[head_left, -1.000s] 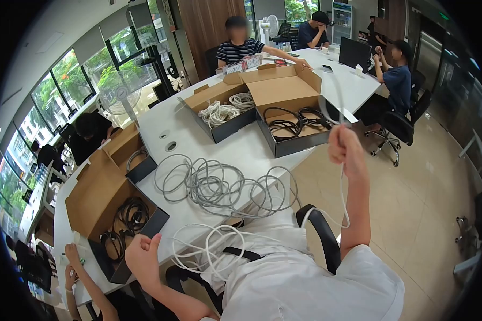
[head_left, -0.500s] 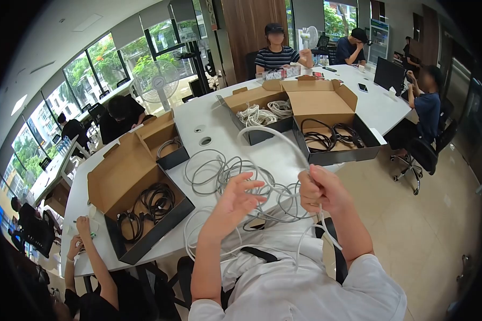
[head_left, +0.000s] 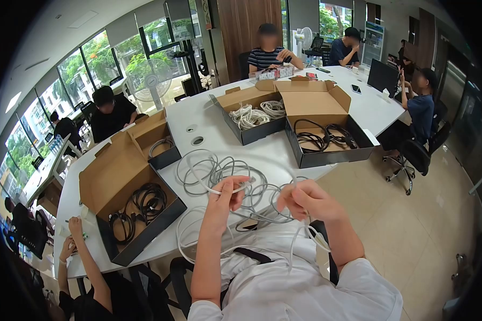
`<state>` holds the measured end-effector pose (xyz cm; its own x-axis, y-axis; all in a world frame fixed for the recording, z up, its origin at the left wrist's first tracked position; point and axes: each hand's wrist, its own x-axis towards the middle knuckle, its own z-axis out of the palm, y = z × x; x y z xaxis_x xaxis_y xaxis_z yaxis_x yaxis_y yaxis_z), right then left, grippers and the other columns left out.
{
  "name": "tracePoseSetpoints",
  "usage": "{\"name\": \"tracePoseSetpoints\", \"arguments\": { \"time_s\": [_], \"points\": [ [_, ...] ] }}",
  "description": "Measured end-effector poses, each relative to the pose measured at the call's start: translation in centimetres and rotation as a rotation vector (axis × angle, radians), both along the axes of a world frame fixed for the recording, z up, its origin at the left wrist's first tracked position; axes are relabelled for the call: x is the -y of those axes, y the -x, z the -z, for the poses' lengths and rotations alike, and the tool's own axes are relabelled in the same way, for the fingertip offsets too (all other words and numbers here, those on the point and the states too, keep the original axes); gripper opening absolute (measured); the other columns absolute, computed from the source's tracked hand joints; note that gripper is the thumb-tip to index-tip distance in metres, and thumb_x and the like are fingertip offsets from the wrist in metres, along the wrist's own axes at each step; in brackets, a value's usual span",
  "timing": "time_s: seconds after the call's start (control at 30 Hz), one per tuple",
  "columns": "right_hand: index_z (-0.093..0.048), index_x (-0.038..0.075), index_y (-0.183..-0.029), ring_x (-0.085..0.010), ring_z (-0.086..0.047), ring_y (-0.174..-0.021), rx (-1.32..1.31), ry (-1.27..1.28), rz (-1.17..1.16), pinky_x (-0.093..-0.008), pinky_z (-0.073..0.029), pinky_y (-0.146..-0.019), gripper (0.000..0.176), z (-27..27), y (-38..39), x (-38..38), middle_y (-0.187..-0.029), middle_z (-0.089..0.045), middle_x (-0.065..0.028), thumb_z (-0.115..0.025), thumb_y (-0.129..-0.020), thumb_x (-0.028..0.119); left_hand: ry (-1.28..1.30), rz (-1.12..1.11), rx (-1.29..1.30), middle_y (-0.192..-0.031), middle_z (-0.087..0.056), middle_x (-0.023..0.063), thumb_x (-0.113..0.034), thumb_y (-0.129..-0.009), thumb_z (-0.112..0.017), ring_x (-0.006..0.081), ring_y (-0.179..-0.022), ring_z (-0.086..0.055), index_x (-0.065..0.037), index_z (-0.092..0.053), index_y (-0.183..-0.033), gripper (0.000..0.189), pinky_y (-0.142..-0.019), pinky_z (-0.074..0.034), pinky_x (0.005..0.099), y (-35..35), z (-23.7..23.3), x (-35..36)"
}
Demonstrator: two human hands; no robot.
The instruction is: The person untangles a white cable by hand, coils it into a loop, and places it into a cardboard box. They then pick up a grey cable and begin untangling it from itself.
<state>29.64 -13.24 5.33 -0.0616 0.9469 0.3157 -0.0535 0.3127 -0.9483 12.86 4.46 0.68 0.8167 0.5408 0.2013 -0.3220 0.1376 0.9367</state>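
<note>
My left hand [head_left: 228,195] is closed round a white cable [head_left: 198,182], its fingers pinching it above the table's near edge. To its right, my right hand [head_left: 308,200] has its fingers bent and pressed together at a cable, partly blurred; the white strand hangs below it toward my lap. Behind and between the hands, loose loops of grey cable [head_left: 219,170] lie on the white table [head_left: 185,120]. More pale loops run off the near edge onto my white shirt.
Open boxes hold black cables [head_left: 150,202], white cables [head_left: 251,115] and more black cables [head_left: 326,136]. A smaller box [head_left: 165,155] holds a grey cable. A co-worker's hands [head_left: 72,238] are at the left edge. Other people sit around the table.
My left hand was open and now holds the white cable. My right hand has moved slightly left and lower. The raised cable arc has come down toward the left.
</note>
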Motion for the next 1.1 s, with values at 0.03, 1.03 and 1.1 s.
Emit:
{"name": "tracePoseSetpoints", "arguments": {
  "time_s": [0.03,1.03,1.1],
  "points": [
    [-0.060,-0.002,-0.091,-0.0054,-0.040,-0.046,0.046,0.005,0.152,-0.0221,-0.035,-0.043,0.045,0.7,0.7,-0.6,-0.055,-0.044,0.0019,-0.037,-0.101,0.036,0.011,0.002,0.022,-0.067,-0.043,-0.0038,-0.034,-0.099,-0.045,0.0033,-0.051,-0.032,-0.004,-0.044,-0.126,0.041,-0.046,-0.026,0.0183,-0.1,-0.8,1.2],
    [-0.058,0.001,-0.089,-0.0230,-0.055,-0.097,0.583,-0.255,0.321,-0.0339,-0.044,-0.085,0.006,0.1,-2.7,-1.4,-0.096,-0.062,-0.0063,-0.055,-0.085,-0.002,0.767,0.622,0.034,-0.064,-0.045,0.0014,-0.047,-0.096,-0.037,0.0143,-0.053,-0.043,0.001,-0.049,-0.116,0.054,-0.050,-0.035,0.0261,0.5,2.0,3.4],
    [-0.061,0.002,-0.088,-0.0263,-0.055,-0.105,0.875,-0.330,0.414,-0.0362,-0.043,-0.089,0.013,-0.4,-2.1,-1.2,-0.105,-0.064,-0.0064,-0.057,-0.079,-0.007,0.703,0.699,0.146,-0.081,-0.057,0.0056,-0.056,-0.092,-0.040,0.0168,-0.059,-0.049,0.004,-0.042,-0.130,0.071,-0.056,-0.040,0.0265,0.8,0.8,3.0]
  ]
}}
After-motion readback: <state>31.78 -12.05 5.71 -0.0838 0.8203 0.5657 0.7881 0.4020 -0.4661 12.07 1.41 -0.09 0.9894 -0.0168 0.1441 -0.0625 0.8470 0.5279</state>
